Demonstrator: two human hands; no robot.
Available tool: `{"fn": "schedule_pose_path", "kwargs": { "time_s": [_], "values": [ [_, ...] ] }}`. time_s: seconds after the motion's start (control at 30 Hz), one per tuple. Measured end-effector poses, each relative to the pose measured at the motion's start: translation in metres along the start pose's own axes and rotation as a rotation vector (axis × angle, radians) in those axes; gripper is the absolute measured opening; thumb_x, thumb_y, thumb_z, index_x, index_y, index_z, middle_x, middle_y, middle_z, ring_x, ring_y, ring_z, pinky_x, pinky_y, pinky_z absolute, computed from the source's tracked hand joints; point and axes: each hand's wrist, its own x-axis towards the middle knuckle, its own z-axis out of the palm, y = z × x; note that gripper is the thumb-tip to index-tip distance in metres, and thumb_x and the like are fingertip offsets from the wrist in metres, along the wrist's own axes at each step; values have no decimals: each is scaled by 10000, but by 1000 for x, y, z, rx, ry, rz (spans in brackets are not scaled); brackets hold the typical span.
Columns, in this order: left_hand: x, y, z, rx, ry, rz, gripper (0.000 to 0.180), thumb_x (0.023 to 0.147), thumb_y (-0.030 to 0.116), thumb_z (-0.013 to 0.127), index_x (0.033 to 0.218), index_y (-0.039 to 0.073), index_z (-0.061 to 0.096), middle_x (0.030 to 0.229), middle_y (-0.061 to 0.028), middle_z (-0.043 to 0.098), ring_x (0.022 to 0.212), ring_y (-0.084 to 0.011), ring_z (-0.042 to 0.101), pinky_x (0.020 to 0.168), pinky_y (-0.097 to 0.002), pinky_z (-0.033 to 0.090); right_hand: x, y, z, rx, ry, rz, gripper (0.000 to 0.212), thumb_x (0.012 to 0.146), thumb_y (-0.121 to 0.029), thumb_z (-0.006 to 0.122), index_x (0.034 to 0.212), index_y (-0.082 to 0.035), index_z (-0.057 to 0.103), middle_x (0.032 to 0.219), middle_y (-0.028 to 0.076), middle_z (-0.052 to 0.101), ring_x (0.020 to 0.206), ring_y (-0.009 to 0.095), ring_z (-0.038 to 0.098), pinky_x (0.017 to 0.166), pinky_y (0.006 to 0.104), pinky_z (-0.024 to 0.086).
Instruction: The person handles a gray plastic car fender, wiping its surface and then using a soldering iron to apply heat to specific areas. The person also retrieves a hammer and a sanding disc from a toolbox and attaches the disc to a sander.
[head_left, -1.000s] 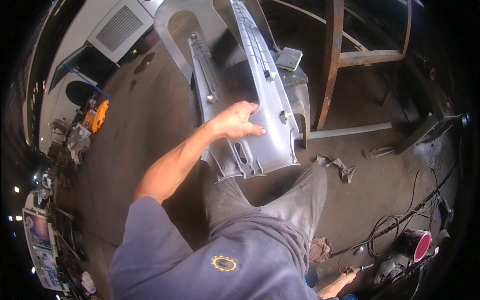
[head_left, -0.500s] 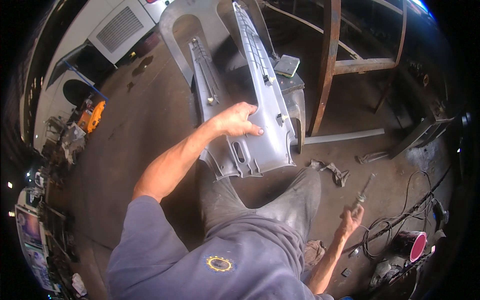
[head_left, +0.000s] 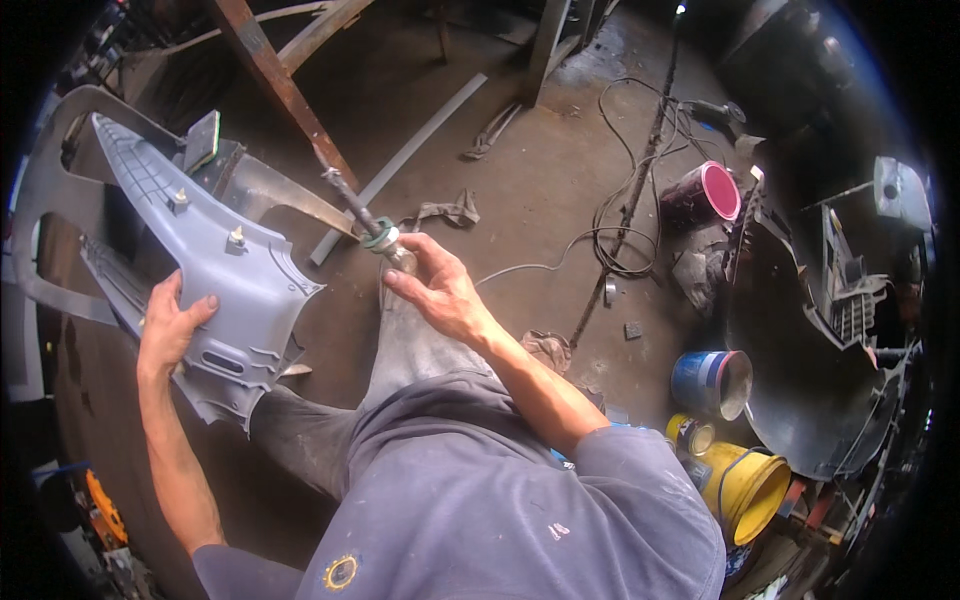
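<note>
A grey plastic trim panel [head_left: 240,290], its ribbed inner face and small clips showing, lies tilted across my lap and a grey plastic chair [head_left: 60,275]. My left hand [head_left: 172,325] grips the panel's near edge, thumb on the face and the other fingers partly hidden. In my right hand [head_left: 440,290] is what looks like a soldering iron [head_left: 365,215]. It has a long metal shaft and a green collar at the handle, and it points up and away, apart from the panel. A grey cord runs from near this hand to a coil on the floor.
A sanding block or sponge [head_left: 202,140] rests by the chair. Rusty metal framing [head_left: 285,85] stands ahead. To the right are coiled cable [head_left: 620,235], a red-topped can [head_left: 718,192], a blue can [head_left: 712,383], a yellow bucket [head_left: 745,490] and a large dark curved panel [head_left: 800,370].
The view has swung right. My right hand has come up from low at the right side with the soldering iron, nearer the panel. My left hand stays on the panel, now gripping its edge.
</note>
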Motion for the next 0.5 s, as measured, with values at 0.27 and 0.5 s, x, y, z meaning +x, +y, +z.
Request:
{"fn": "schedule_pose_path", "kwargs": {
  "time_s": [0.27, 0.5],
  "values": [
    [6, -10, -11, -12, -47, 50, 405, 772, 87, 692, 1133, -70, 596, 1006, -117, 684, 914, -166, 627, 871, -306, 492, -10, 5, 1, 32, 58, 272, 240, 769, -6, 609, 994, -42, 535, 870, -13, 532, 809, 70, 477, 706, 239, 426],
    [16, -24, -15, 121, -89, 122, 416, 828, 207, 682, 1111, -80, 582, 1034, -262, 652, 999, -354, 633, 901, -395, 468, 35, -24, 66, -284, 19, 270, 169, 820, -125, 728, 893, -42, 600, 700, -19, 576, 578, 61, 524, 511, 205, 402]
  ]
}}
